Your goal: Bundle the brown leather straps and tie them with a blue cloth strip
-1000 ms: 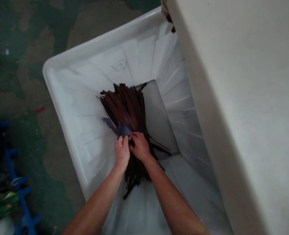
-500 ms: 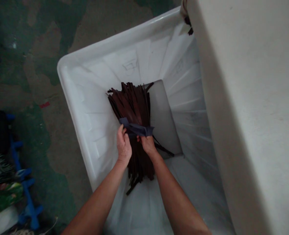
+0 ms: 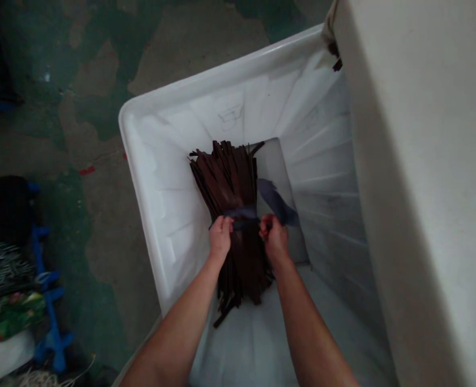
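A bundle of dark brown strips [image 3: 232, 180] lies at the bottom of a deep white bin [image 3: 149, 183]. A dark blue-grey band [image 3: 244, 219] crosses the middle of the bundle. My left hand [image 3: 221, 236] is closed on the band at the bundle's left side. On the right side my right hand [image 3: 275, 236] is closed on the band too, with a loose end [image 3: 276, 200] of it sticking up and out to the right over the bin floor.
A large pale surface [image 3: 431, 161] covers the bin's right side. Dark scraps [image 3: 336, 58] hang at the bin's top right corner. A blue rack [image 3: 50, 301] with black and green items stands on the floor at the left.
My hands have moved apart to the two sides of the bundle. The band is now drawn narrower across the strips, and a loose end shows at the right. The view has shifted slightly.
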`<state>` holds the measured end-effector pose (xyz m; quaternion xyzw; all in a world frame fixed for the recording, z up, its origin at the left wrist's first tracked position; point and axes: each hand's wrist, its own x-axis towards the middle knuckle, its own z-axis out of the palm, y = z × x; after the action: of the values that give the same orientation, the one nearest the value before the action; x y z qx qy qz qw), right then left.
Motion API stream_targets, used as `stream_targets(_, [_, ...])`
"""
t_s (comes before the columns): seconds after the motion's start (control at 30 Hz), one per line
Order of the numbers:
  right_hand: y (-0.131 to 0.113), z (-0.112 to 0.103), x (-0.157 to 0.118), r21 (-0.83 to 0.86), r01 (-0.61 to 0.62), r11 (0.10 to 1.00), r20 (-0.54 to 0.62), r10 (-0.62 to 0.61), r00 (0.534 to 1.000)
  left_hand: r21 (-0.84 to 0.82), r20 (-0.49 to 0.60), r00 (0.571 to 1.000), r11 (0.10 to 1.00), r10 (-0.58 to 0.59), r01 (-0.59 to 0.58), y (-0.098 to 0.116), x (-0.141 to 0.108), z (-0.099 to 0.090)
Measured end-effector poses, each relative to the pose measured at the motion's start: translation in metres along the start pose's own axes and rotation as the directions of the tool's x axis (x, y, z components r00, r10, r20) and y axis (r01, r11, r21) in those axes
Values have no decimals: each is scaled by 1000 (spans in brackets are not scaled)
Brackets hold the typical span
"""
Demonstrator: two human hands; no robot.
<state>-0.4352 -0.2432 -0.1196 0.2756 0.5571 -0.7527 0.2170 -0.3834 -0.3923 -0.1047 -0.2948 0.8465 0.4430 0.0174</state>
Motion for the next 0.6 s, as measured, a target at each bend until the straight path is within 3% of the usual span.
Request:
stream_targets(0.07, [-13, -14, 2, 59, 5, 998, -36, -3, 999, -278, -161, 971, 952, -176, 127, 4, -2, -11])
stream_targets(0.1, [-18, -21, 1, 79, -3, 997, -39, 6, 999, -437, -188, 943, 883, -276, 171, 8, -5, -18])
stream_targets(0.2, [-26, -42, -7, 103, -47, 994, -49, 52, 997, -709, -102, 900, 666, -424, 233, 23, -18, -47])
stream_targets(0.27, [-29, -57, -9, 113, -66, 991, -94, 77, 993, -731, -31, 904, 627, -425, 269, 35, -30, -67])
stream_targets(0.4, [-32, -81, 7, 120, -57, 991, -232, 84, 969, -696, 45, 910, 641, -412, 324, 53, -52, -93])
stream_targets(0.6, [-35, -76, 37, 66, 21, 998, -361, 5, 933, -662, 68, 927, 679, -368, 318, 64, -65, -107])
